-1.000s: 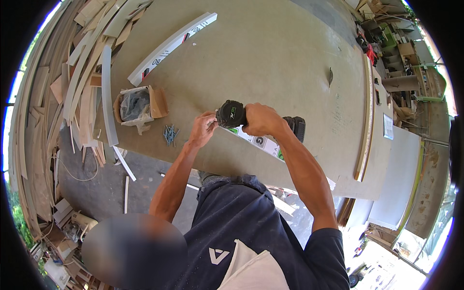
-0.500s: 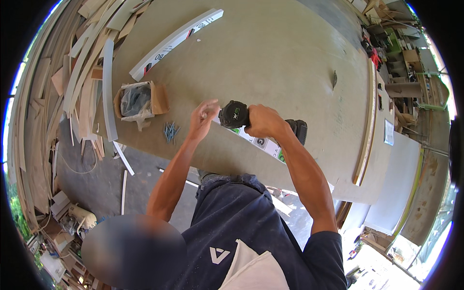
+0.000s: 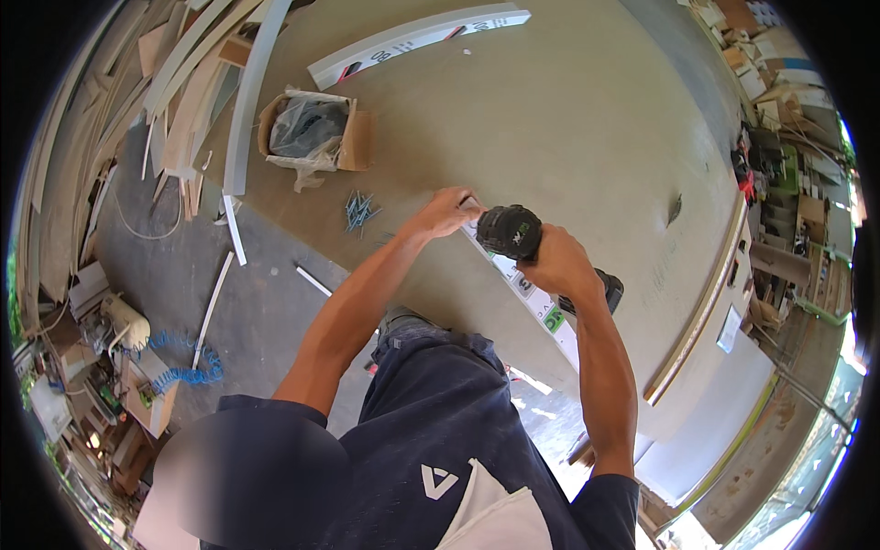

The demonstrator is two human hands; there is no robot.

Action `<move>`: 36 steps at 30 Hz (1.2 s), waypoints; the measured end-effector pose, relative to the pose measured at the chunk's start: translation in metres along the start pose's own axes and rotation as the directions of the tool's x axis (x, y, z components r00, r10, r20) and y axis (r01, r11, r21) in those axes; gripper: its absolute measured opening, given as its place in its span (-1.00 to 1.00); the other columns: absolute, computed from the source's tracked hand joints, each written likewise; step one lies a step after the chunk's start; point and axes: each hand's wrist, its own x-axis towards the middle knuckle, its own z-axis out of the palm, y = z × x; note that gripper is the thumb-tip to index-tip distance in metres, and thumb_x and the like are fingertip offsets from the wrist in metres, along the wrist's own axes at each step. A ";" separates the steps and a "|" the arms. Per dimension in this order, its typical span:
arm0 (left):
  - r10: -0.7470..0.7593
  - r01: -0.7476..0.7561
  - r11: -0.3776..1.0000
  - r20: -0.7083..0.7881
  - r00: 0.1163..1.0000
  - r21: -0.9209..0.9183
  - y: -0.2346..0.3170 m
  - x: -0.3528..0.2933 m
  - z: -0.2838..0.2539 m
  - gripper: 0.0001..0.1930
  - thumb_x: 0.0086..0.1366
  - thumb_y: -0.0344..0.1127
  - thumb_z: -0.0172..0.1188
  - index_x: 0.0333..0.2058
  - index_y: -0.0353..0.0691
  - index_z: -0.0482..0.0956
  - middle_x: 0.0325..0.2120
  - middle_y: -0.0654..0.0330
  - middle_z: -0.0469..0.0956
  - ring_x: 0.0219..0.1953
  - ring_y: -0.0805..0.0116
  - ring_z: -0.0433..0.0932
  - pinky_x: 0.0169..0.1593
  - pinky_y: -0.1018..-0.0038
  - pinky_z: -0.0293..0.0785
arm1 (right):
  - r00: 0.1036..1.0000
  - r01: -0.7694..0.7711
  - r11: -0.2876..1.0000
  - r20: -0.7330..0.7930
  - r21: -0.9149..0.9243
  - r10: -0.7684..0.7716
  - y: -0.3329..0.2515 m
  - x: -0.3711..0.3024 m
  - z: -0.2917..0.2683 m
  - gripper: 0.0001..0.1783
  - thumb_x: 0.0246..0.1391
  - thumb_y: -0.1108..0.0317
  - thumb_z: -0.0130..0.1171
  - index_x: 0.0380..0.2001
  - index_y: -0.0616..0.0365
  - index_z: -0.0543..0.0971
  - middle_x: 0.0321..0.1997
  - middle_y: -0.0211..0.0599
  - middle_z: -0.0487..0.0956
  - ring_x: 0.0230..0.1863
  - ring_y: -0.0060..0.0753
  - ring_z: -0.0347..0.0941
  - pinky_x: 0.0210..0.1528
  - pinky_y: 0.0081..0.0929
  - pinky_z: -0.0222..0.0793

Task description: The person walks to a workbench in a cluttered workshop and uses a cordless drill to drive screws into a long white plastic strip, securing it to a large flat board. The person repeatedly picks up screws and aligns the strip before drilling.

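Observation:
My right hand (image 3: 561,261) is wrapped round the grip of a black cordless drill (image 3: 510,231), its battery base showing beyond my wrist. The drill's nose points down and to the left; its tip is hidden. Below it a long white strip (image 3: 524,286) with green and grey print lies slanting across the table toward me. My left hand (image 3: 445,212) is closed at the strip's far end, fingers bent round it close to the drill. I cannot make out whether a screw is also between those fingers. Left of that hand lies a small pile of bluish screws (image 3: 360,212).
On the brown table (image 3: 587,119) an open cardboard box (image 3: 359,142) holds a plastic bag. Behind it lies another white printed bar (image 3: 417,44). Scrap boards (image 3: 188,119) are heaped on the left. A long wooden strip (image 3: 701,302) runs along the right.
My view has shifted, so the table's things appear farther right. My left hand has come in against the strip's end, and the drill now sits above the strip beside it.

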 end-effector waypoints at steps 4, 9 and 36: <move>-0.025 0.025 0.998 0.016 1.000 -0.052 -0.003 0.001 0.003 -0.72 0.24 -0.19 0.35 -0.22 -0.31 0.67 -0.29 0.03 0.69 -0.22 0.25 0.66 -0.15 0.33 0.55 | 1.000 -0.005 0.999 0.021 0.051 0.004 0.005 0.001 0.003 -0.67 -0.21 0.34 0.37 -0.30 0.26 0.66 -0.29 0.08 0.69 -0.17 0.20 0.63 -0.08 -0.07 0.54; -0.052 0.053 0.996 0.015 0.999 -0.075 -0.003 0.003 0.002 -0.71 0.21 -0.17 0.39 -0.28 -0.32 0.67 -0.33 0.05 0.69 -0.26 0.28 0.65 -0.19 0.34 0.53 | 1.000 -0.002 0.998 0.024 0.058 0.000 0.012 0.008 0.009 -0.67 -0.23 0.36 0.40 -0.32 0.27 0.67 -0.32 0.12 0.68 -0.20 0.20 0.64 -0.09 -0.08 0.55; 0.013 -0.013 1.000 -0.003 1.000 -0.018 -0.012 0.008 0.005 -0.65 0.16 -0.10 0.44 -0.36 -0.32 0.65 -0.42 0.01 0.69 -0.32 0.17 0.67 -0.14 0.28 0.51 | 1.000 -0.008 1.000 0.017 0.012 0.008 0.021 0.019 0.025 -0.63 -0.24 0.50 0.37 -0.23 0.23 0.65 -0.34 0.10 0.68 -0.27 0.11 0.66 -0.15 -0.20 0.54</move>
